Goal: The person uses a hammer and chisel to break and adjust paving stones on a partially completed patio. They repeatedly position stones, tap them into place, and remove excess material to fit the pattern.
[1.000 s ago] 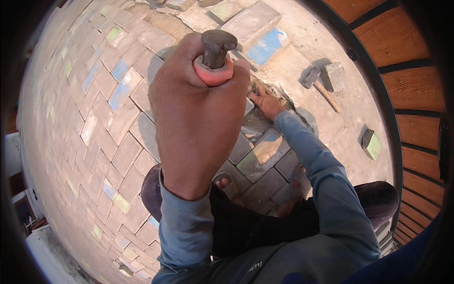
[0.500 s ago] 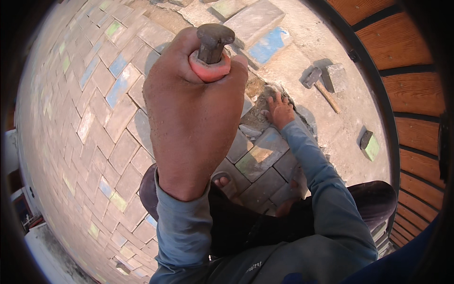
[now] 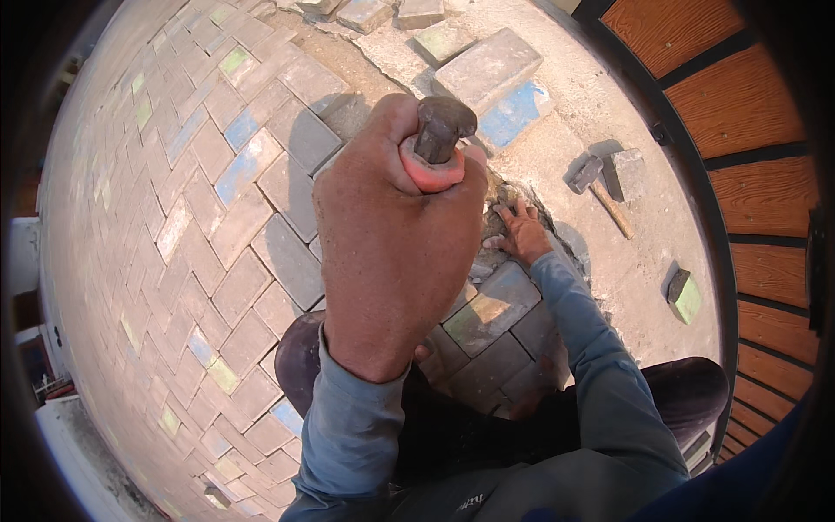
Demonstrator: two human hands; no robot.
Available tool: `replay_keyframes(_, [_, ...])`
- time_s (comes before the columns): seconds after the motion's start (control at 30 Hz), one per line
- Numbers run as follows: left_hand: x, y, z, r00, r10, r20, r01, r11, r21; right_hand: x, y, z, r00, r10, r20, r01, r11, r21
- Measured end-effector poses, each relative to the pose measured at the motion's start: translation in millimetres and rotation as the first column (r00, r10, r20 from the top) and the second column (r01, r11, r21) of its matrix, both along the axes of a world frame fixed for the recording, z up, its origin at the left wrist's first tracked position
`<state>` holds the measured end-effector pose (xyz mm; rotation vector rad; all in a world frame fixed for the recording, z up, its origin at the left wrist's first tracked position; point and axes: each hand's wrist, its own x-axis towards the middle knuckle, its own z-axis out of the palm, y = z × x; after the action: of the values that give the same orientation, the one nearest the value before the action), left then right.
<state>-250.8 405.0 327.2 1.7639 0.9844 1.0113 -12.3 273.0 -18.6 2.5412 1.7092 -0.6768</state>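
Observation:
Raised close before me, my left hand is wrapped round a steel chisel with a mushroomed head and an orange-red collar. The chisel's lower part is hidden behind the fist. Beyond it, my right hand rests low with fingers spread on loose dirt and rubble, in a gap between the paving and a rough concrete strip. Paving blocks, one with faint green and orange paint, lie just nearer than that hand.
Interlocked pavers cover the left side. On the concrete strip lie a hammer beside a broken block, and a green-painted piece. Loose blocks sit farther off. A wood-slatted gate or fence bounds the right.
My left hand, with the chisel, has moved right and nearer to me. The whole view has shifted slightly. My right hand stays at the dirt gap, with its fingers slightly changed.

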Motion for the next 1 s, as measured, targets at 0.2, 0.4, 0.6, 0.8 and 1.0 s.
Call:
replay_keyframes(0.2, [15.6, -32.2, 2.6, 0.956, -0.206, -0.211, 0.219, 0.975, 0.042, 8.0, 8.3, -8.4, 0.976, 0.216, 0.035, -0.218, 0.973, 0.07])
replay_keyframes(0.4, [36.5, -85.2, -14.7, 0.842, -0.524, -0.128, 0.52, 0.852, -0.063, -29.8, -15.1, 15.8, 0.933, 0.231, -0.276, -0.178, 0.963, 0.203])
replay_keyframes(0.6, [41.3, -96.3, -16.7, 0.771, -0.595, -0.228, 0.59, 0.802, -0.099, -80.6, -30.5, 20.7, 0.963, 0.268, -0.031, -0.262, 0.956, 0.129])
replay_keyframes(0.8, [38.4, -95.2, -13.9, 0.789, -0.547, -0.279, 0.536, 0.835, -0.12, -85.6, -12.3, -3.1, 0.981, 0.194, -0.009, -0.194, 0.981, 0.014])
replay_keyframes(1.0, [34.1, -78.8, -5.0, 0.792, -0.513, -0.332, 0.532, 0.846, -0.038, -74.5, -6.4, -5.5, 0.992, 0.107, -0.065, -0.114, 0.986, -0.12])
